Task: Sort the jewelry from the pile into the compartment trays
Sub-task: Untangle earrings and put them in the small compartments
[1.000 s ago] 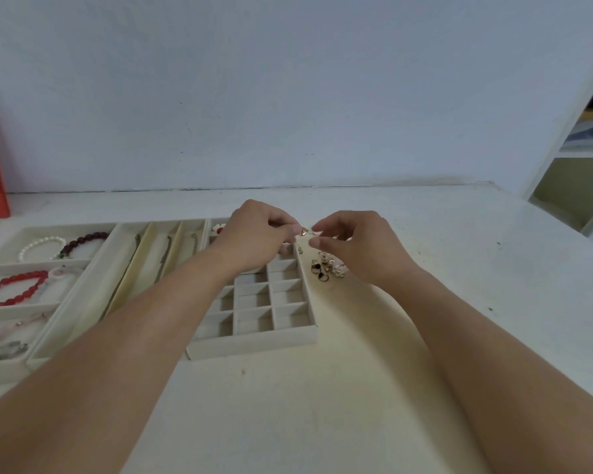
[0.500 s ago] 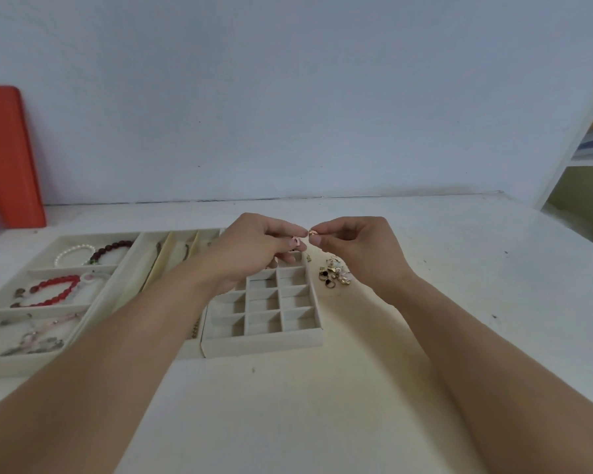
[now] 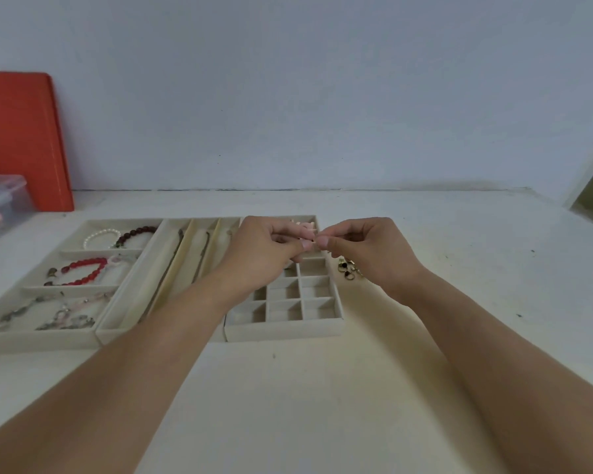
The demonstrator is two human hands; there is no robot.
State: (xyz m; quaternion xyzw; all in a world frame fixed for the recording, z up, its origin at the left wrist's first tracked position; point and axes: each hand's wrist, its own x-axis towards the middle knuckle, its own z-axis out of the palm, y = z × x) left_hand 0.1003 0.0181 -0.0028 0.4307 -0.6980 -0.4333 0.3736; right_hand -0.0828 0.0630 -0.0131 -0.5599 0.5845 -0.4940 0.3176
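1. A pale blue-grey wall backs a white desk (image 3: 425, 234), with three cream trays laid side by side at the left.
2. The left hand (image 3: 264, 254) and the right hand (image 3: 374, 254) meet fingertip to fingertip above the far right corner of the cream grid tray of small square compartments (image 3: 288, 313). Both have fingers curled and thumbs pressed forward, pinching a tiny piece of jewelry between them; the piece itself is too small and hidden to identify.
3. The small pile of gold and dark rings or earrings (image 3: 348, 268) lies on the desk just beside the grid tray's right edge, at about five o'clock from the pinch.
4. At nine o'clock from the hands sits the cream tray with long narrow slots (image 3: 172, 278) holding thin chains. Beyond it is the cream tray of wide compartments (image 3: 65, 292) with a white pearl bracelet (image 3: 100, 236), a dark red beaded bracelet (image 3: 134, 234) and a bright red beaded bracelet (image 3: 83, 271).
5. To do this step well, I would keep the pinch low over the grid so a slip falls into a cell, pass the piece fully to one hand, then lower it into a free compartment.
6. An orange board (image 3: 21, 138) and a clear plastic box (image 3: 0, 206) stand at ten o'clock.
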